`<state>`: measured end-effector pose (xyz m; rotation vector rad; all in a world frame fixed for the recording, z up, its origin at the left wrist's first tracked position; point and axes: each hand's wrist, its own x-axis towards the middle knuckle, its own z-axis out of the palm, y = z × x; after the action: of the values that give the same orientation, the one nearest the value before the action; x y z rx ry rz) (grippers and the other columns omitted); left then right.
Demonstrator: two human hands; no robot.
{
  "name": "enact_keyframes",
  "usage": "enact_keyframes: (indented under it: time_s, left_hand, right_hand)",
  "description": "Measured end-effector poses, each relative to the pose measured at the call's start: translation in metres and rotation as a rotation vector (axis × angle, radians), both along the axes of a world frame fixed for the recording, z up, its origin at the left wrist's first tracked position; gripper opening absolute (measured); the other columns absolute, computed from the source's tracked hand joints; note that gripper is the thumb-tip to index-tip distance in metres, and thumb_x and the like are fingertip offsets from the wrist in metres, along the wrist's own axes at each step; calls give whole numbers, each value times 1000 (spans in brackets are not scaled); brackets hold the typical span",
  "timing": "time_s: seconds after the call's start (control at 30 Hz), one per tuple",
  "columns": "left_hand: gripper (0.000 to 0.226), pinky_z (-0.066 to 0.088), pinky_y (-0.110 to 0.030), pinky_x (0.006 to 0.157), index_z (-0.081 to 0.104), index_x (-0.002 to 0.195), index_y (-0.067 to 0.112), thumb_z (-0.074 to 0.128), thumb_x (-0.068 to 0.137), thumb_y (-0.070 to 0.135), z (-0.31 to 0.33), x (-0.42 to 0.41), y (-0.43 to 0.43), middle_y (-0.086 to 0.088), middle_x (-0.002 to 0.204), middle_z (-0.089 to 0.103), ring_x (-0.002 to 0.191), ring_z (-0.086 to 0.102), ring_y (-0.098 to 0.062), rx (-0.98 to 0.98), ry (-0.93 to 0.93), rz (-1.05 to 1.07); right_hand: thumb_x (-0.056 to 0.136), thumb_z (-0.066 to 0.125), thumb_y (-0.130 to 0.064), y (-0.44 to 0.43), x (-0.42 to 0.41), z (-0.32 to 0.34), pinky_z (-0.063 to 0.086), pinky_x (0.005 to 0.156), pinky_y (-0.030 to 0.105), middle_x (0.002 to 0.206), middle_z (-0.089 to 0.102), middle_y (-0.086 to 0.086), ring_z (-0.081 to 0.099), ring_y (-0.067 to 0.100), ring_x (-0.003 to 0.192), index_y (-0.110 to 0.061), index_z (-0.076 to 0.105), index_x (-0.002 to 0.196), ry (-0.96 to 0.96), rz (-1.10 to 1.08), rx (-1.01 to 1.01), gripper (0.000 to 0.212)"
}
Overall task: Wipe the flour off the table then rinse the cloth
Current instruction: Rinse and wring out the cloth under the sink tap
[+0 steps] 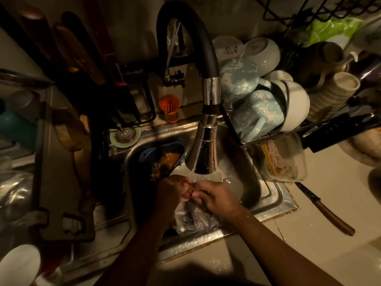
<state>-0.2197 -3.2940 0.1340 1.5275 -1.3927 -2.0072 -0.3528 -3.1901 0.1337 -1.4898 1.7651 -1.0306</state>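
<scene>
Both my hands are over the steel sink [266, 188], just under the chrome tap head [203, 153], and water runs down onto them. My left hand [172, 190] and my right hand [216, 196] meet in the middle, fingers closed on a small bunched pinkish cloth [188, 191]. Most of the cloth is hidden inside my fingers. Below my hands, a crumpled clear plastic bag [193, 220] lies in the basin.
A dish rack [274, 133] with blue mugs and white bowls stands right of the tap. A clear tub [282, 159] sits at the sink's right rim. A knife [325, 210] lies on the pale counter. A blue strainer [162, 155] with food scraps sits in the sink's back left.
</scene>
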Motion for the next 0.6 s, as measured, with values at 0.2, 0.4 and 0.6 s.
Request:
enact_keyframes:
  time_s: [0.2,0.4,0.6]
  left_hand:
    - [16,47,-19,51,71,80,30,70,88,16,17,9,-5,9,67,70,59,65,-8,-330,-57,43]
    - [25,45,-7,61,67,79,36,64,92,16,36,6,10,23,71,69,70,66,3,-572,-5,-96]
    - [20,54,-35,85,71,92,30,61,79,43,27,9,17,15,94,73,91,69,-6,-574,27,-417]
  right_hand:
    - [99,59,-12,-14,-3,23,42,57,8,60,65,-11,57,-4,55,-20,66,79,-486,-241,206,23]
    - [95,63,-9,-11,-4,30,53,59,18,80,69,6,66,7,67,7,63,101,-805,-170,274,17]
    - [94,59,-18,-5,-1,31,58,66,24,93,72,10,69,16,74,-12,64,102,-984,-282,256,10]
